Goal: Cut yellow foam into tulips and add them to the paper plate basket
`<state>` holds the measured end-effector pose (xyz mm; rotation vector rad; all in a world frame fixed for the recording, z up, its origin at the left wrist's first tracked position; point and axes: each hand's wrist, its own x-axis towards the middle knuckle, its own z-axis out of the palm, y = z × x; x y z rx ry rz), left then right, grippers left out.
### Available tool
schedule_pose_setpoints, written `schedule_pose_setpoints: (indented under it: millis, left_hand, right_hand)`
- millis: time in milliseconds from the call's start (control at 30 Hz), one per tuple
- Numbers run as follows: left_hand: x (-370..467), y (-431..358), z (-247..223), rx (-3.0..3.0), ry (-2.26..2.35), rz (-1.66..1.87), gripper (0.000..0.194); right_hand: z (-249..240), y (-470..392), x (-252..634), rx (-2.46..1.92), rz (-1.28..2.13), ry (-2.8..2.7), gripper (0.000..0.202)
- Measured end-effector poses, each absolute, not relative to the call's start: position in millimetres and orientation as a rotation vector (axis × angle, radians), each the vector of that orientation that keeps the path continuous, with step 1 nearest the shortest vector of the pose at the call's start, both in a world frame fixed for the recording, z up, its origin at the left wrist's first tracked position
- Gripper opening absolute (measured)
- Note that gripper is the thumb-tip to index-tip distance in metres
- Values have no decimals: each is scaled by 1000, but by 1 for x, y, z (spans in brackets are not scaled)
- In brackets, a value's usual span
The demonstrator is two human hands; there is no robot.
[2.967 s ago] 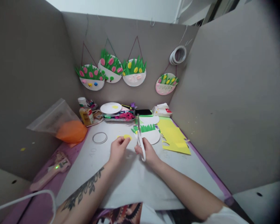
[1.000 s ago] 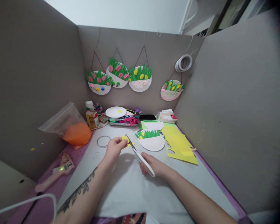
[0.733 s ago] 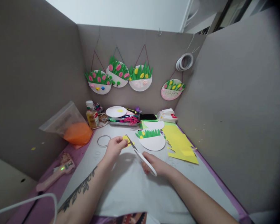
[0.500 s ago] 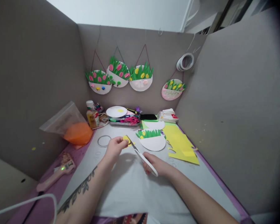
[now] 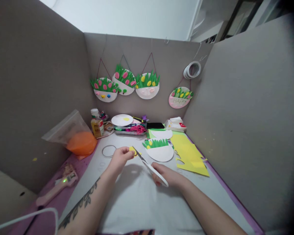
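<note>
Pinched between the fingers of my left hand [image 5: 121, 157] is a small piece of yellow paper [image 5: 131, 149]. My right hand [image 5: 165, 174] grips white-handled scissors [image 5: 149, 166], whose blades point up and left and meet the yellow paper at its right edge. Just beyond the scissors lies a white paper-plate basket [image 5: 160, 153] with green paper grass and yellow paper flowers along its top. To its right rests a larger yellow sheet [image 5: 191, 155] with pieces cut out of its left side. A thin ring [image 5: 109, 151] lies left of my left hand.
Along the back are a glue bottle [image 5: 97, 124], a tray of supplies [image 5: 129, 131], a white plate [image 5: 117, 120], a black phone [image 5: 155, 125] and a tissue pack [image 5: 175, 124]. On the left sit an orange-filled bag [image 5: 80, 143] and a lit pink glue gun [image 5: 61, 186]. Decorated plates [image 5: 147, 89] hang behind.
The scissors have tilted slightly and shifted a little right with my right hand. The whole view has moved slightly, so things appear lower. Both hands keep their holds.
</note>
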<state>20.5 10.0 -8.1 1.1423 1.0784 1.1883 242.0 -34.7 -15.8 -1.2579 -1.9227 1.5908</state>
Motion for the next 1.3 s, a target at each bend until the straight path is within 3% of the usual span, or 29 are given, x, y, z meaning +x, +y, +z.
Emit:
schedule_pose_setpoints:
  millis: [1300]
  left_hand:
    - [10,10,-8,1450,1121,818,15]
  right_hand:
    - [-23,-23,257,-1348,1568,-1870,21]
